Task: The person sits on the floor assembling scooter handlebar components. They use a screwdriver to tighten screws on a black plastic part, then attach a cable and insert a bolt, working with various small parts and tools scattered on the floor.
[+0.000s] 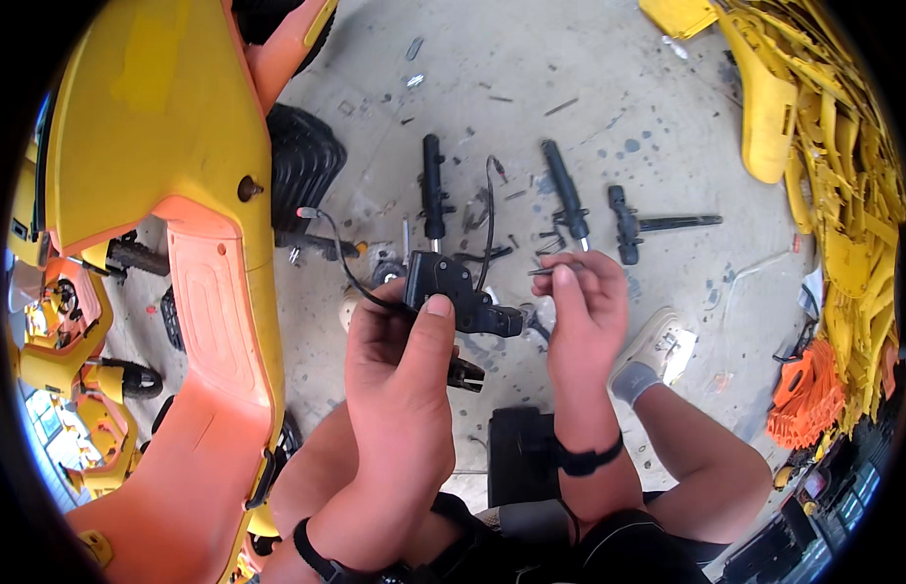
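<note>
Item: black plastic switch housing with a cable (451, 289), held up in my left hand (399, 365), fingers closed round it, thumb on its upper face. My right hand (581, 307), just beside the housing, pinched a thin dark metal pin, perhaps a screw (552, 270); fingers narrow.

Beyond the housing, on the grey concrete floor (531, 78): three black handlebar grip assemblies (433, 185), already lying loose and apart.

Left of the housing: yellow-and-orange scooter body (195, 224).

Status, as judged: the housing was free of the scooter; whether the pin was coming out or going in, I could not tell.
</note>
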Motion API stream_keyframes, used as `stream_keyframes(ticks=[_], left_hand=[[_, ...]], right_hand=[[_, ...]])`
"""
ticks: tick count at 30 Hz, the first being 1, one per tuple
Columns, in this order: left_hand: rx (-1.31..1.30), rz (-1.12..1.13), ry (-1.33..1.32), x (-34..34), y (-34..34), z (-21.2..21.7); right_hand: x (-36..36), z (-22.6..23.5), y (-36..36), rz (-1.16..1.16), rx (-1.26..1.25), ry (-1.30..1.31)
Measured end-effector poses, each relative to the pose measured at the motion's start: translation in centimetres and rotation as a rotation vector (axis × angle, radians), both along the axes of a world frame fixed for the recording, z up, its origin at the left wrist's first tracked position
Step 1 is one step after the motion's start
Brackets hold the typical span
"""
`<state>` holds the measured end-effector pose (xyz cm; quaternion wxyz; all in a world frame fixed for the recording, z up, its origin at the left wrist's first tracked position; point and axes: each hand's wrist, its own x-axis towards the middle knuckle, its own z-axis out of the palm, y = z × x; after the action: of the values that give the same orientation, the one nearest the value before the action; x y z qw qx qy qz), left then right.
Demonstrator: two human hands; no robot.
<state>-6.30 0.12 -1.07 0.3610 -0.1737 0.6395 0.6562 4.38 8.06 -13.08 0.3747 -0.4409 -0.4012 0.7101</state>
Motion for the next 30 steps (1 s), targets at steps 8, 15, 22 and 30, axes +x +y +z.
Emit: stream_keyframes(ticks=[8, 15, 22, 30], left_hand=[[0.125, -0.126, 0.041, 2.7, 3.2, 0.9], [0.121, -0.179, 0.078, 4.4, 3.9, 0.8], [0.147, -0.189, 0.068, 5.0, 3.4, 0.7], [0.047, -0.174, 0.253, 3.6, 2.8, 0.6]], right_hand=[[0.5, 8.4, 1.2, 0.054, 0.39, -0.034], [1.6, 8.9, 1.7, -0.054, 0.439, -0.15], [2.3, 9.0, 1.0, -0.054, 0.555, -0.267], [2.1, 8.0, 0.9, -0.114, 0.501, -0.337]])
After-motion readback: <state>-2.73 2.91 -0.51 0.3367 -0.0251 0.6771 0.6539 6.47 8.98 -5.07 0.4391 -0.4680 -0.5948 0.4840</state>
